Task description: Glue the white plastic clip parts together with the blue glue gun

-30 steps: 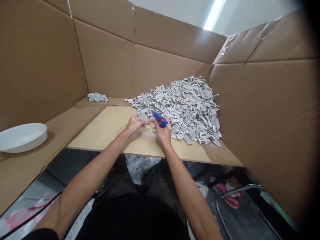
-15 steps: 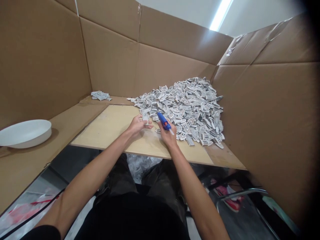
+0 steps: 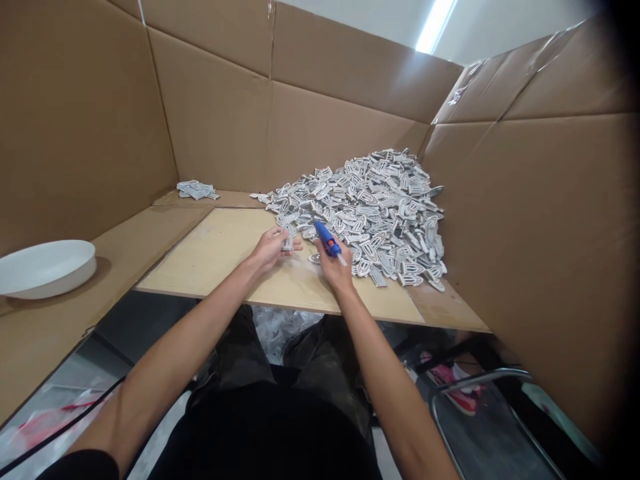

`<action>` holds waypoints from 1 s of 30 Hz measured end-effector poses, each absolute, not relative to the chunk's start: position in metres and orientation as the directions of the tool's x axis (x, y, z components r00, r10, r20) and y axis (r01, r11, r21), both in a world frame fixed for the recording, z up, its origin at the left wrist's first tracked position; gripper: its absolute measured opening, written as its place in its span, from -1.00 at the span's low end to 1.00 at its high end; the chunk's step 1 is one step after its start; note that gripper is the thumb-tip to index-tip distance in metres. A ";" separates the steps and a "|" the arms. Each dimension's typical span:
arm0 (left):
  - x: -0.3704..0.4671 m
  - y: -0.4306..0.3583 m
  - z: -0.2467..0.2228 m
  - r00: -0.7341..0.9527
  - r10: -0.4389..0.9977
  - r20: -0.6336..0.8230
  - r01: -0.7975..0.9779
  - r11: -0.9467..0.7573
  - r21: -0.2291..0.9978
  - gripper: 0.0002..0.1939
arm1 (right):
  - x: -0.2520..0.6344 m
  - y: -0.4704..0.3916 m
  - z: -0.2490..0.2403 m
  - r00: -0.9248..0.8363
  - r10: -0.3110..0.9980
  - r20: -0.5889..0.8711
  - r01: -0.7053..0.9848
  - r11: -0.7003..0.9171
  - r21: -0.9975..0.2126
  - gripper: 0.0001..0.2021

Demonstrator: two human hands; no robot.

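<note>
Over the pale board point(image 3: 220, 253), my left hand point(image 3: 270, 248) is closed on a small grey-white slotted piece point(image 3: 287, 241), pinched between thumb and fingers. My right hand point(image 3: 336, 267) grips a blue glue gun point(image 3: 326, 237) with a clear glue stick point(image 3: 342, 260) showing at its near end; its narrow end points away from me. The two hands are a short way apart. Right behind them rises a large pile point(image 3: 370, 200) of similar slotted pieces, some lying beside my right hand.
Cardboard walls point(image 3: 215, 127) enclose the work surface at the back and sides. A white bowl point(image 3: 47, 267) stands at the left. A small stack of grey pieces point(image 3: 197, 190) lies in the back left corner. Below the board's right edge is a metal-framed chair point(image 3: 480, 380).
The piece in my left hand has turned to stand a little more upright. My right hand keeps its hold on the glue gun. The whole view has shifted slightly.
</note>
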State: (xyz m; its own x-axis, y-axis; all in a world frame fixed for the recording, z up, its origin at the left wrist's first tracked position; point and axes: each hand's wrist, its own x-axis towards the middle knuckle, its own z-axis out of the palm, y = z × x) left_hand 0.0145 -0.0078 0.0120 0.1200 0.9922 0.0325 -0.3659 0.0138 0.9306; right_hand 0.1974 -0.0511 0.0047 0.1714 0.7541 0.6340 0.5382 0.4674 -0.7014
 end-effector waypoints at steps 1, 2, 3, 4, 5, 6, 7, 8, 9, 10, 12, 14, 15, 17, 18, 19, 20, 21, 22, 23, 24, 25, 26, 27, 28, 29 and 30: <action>0.014 -0.008 0.013 0.114 0.993 0.034 -0.355 0.008 0.935 -0.78 | 0.198 -0.051 0.005 0.169 0.754 0.635 0.540 0.468 -0.700 -0.56; 0.014 -0.009 0.014 0.112 0.993 0.038 -0.349 0.004 0.937 -0.78 | 0.198 -0.051 0.005 0.166 0.754 0.636 0.542 0.468 -0.697 -0.56; 0.014 -0.010 0.015 0.114 0.993 0.040 -0.346 0.002 0.938 -0.77 | 0.198 -0.052 0.005 0.165 0.754 0.636 0.546 0.468 -0.696 -0.56; 0.014 -0.011 0.016 0.118 0.992 0.041 -0.346 0.002 0.938 -0.73 | 0.198 -0.052 0.005 0.165 0.754 0.636 0.549 0.466 -0.694 -0.56; 0.015 -0.012 0.017 0.121 0.992 0.043 -0.348 0.002 0.938 -0.69 | 0.198 -0.052 0.006 0.165 0.754 0.636 0.552 0.464 -0.693 -0.56; 0.015 -0.013 0.017 0.125 0.991 0.046 -0.348 0.000 0.937 -0.64 | 0.199 -0.052 0.005 0.164 0.755 0.635 0.556 0.462 -0.691 -0.56; 0.016 -0.013 0.017 0.129 0.990 0.051 -0.348 -0.003 0.937 -0.60 | 0.199 -0.051 0.005 0.156 0.758 0.634 0.559 0.461 -0.689 -0.56; 0.017 -0.014 0.018 0.134 0.989 0.058 -0.348 -0.008 0.937 -0.57 | 0.200 -0.051 0.005 0.140 0.763 0.632 0.564 0.463 -0.684 -0.55; 0.017 -0.014 0.017 0.141 0.988 0.069 -0.351 -0.016 0.936 -0.55 | 0.200 -0.051 0.004 0.114 0.770 0.628 0.568 0.469 -0.677 -0.54; 0.018 -0.014 0.017 0.146 0.986 0.083 -0.354 -0.026 0.935 -0.53 | 0.200 -0.050 0.003 0.078 0.778 0.624 0.571 0.478 -0.667 -0.53; 0.019 -0.013 0.017 0.151 0.982 0.111 -0.361 -0.050 0.931 -0.53 | 0.201 -0.050 0.002 -0.003 0.790 0.613 0.575 0.503 -0.646 -0.50; 0.019 -0.013 0.016 0.156 0.979 0.132 -0.355 -0.069 0.932 -0.57 | 0.201 -0.051 0.002 -0.076 0.794 0.603 0.576 0.529 -0.624 -0.48; 0.019 -0.012 0.016 0.162 0.977 0.138 -0.348 -0.074 0.935 -0.60 | 0.201 -0.052 0.002 -0.104 0.794 0.598 0.577 0.539 -0.614 -0.48; 0.019 -0.012 0.016 0.175 0.974 0.143 -0.333 -0.078 0.940 -0.65 | 0.200 -0.053 0.002 -0.144 0.794 0.591 0.577 0.553 -0.602 -0.49; 0.019 -0.011 0.015 0.177 0.974 0.144 -0.326 -0.080 0.942 -0.67 | 0.200 -0.054 0.002 -0.158 0.793 0.588 0.573 0.559 -0.599 -0.49; 0.019 -0.011 0.015 0.177 0.973 0.146 -0.321 -0.083 0.943 -0.68 | 0.200 -0.054 0.002 -0.168 0.793 0.586 0.569 0.564 -0.599 -0.50; 0.019 -0.010 0.015 0.176 0.973 0.149 -0.317 -0.088 0.944 -0.68 | 0.200 -0.053 0.001 -0.174 0.791 0.586 0.565 0.568 -0.599 -0.51; 0.019 -0.010 0.014 0.174 0.973 0.154 -0.314 -0.093 0.945 -0.68 | 0.200 -0.053 0.001 -0.180 0.790 0.586 0.562 0.571 -0.598 -0.51; 0.019 -0.009 0.014 0.173 0.972 0.159 -0.311 -0.099 0.945 -0.68 | 0.200 -0.052 0.000 -0.183 0.790 0.585 0.562 0.572 -0.598 -0.52; 0.019 -0.009 0.013 0.175 0.971 0.163 -0.306 -0.104 0.946 -0.68 | 0.200 -0.051 0.000 -0.184 0.791 0.584 0.565 0.571 -0.596 -0.52; 0.019 -0.008 0.013 0.180 0.969 0.167 -0.299 -0.108 0.948 -0.67 | 0.200 -0.051 -0.001 -0.182 0.792 0.583 0.570 0.568 -0.594 -0.52; 0.019 -0.007 0.012 0.186 0.968 0.169 -0.290 -0.110 0.951 -0.66 | 0.201 -0.050 -0.001 -0.180 0.794 0.581 0.574 0.564 -0.594 -0.52; 0.018 -0.006 0.012 0.194 0.966 0.172 -0.280 -0.114 0.953 -0.66 | 0.201 -0.049 -0.002 -0.178 0.796 0.579 0.576 0.561 -0.594 -0.53; 0.018 -0.005 0.011 0.200 0.964 0.175 -0.270 -0.118 0.956 -0.65 | 0.201 -0.049 -0.002 -0.176 0.797 0.577 0.578 0.558 -0.595 -0.53; 0.018 -0.005 0.010 0.205 0.962 0.178 -0.262 -0.122 0.957 -0.64 | 0.201 -0.049 -0.002 -0.174 0.799 0.576 0.578 0.556 -0.597 -0.53; 0.017 -0.004 0.010 0.208 0.961 0.183 -0.257 -0.127 0.958 -0.63 | 0.201 -0.049 -0.002 -0.173 0.800 0.574 0.577 0.555 -0.599 -0.53; 0.017 -0.003 0.009 0.209 0.960 0.188 -0.254 -0.133 0.958 -0.62 | 0.201 -0.049 -0.003 -0.174 0.801 0.573 0.577 0.554 -0.600 -0.53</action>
